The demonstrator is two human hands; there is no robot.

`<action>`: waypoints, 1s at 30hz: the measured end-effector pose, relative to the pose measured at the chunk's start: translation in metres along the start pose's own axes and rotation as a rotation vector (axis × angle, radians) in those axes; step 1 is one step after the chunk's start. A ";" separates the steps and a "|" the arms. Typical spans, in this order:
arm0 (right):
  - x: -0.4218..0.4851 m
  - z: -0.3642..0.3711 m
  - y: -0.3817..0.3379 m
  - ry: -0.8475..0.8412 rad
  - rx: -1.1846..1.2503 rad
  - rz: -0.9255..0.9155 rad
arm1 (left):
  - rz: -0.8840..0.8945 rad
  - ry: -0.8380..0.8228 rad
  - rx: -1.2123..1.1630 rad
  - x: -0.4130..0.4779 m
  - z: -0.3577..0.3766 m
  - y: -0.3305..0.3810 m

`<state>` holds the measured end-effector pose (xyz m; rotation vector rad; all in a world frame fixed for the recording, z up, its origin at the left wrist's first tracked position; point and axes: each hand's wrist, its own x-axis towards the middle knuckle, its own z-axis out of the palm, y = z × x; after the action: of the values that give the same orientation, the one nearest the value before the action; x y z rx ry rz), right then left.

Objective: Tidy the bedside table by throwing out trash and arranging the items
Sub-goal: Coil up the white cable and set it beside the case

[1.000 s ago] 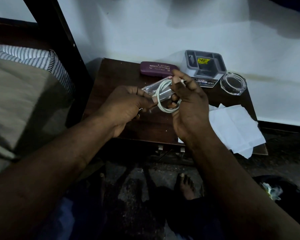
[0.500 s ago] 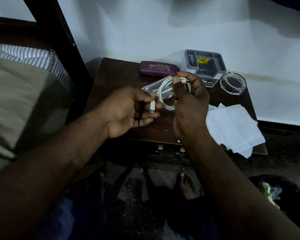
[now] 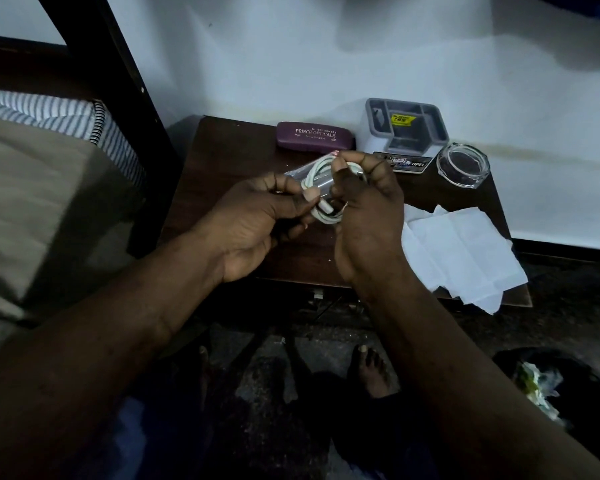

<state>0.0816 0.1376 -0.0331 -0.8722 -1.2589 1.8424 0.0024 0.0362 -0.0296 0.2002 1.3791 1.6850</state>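
Observation:
A coiled white cable (image 3: 321,216) is held above the dark wooden bedside table (image 3: 222,161). My right hand (image 3: 364,209) grips the coil from the right, thumb and fingers curled round it. My left hand (image 3: 257,220) pinches the cable's plug end at the coil's lower left. A clear plastic item (image 3: 317,173) lies just behind the coil, partly hidden by my fingers. At the table's back stand a purple glasses case (image 3: 314,135), a grey organiser tray (image 3: 407,128) and a glass ashtray (image 3: 462,165). White tissue paper (image 3: 461,251) lies on the right side.
A bed with a striped sheet (image 3: 49,116) and its dark post (image 3: 118,98) are to the left. A dark bin bag with trash (image 3: 548,386) sits on the floor at lower right. My bare feet (image 3: 371,372) are below the table's front edge. A white wall (image 3: 326,57) is behind.
My left hand has moved up and right to the coil and now pinches the plug end against it. My right hand keeps its grip on the coil.

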 end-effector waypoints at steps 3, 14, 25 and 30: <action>0.000 0.001 -0.006 -0.006 0.076 0.135 | 0.147 0.119 0.113 0.004 0.000 -0.001; -0.006 0.003 -0.005 -0.199 0.039 0.173 | 0.415 0.358 0.986 0.007 -0.018 0.007; 0.007 0.004 -0.004 -0.167 0.173 0.340 | -0.025 0.142 0.188 -0.001 -0.015 0.022; 0.009 0.002 -0.002 -0.120 0.144 0.290 | -0.034 0.142 0.127 0.000 -0.019 0.027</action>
<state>0.0759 0.1452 -0.0319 -0.9137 -1.0981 2.2145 -0.0246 0.0246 -0.0136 0.1302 1.5889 1.6104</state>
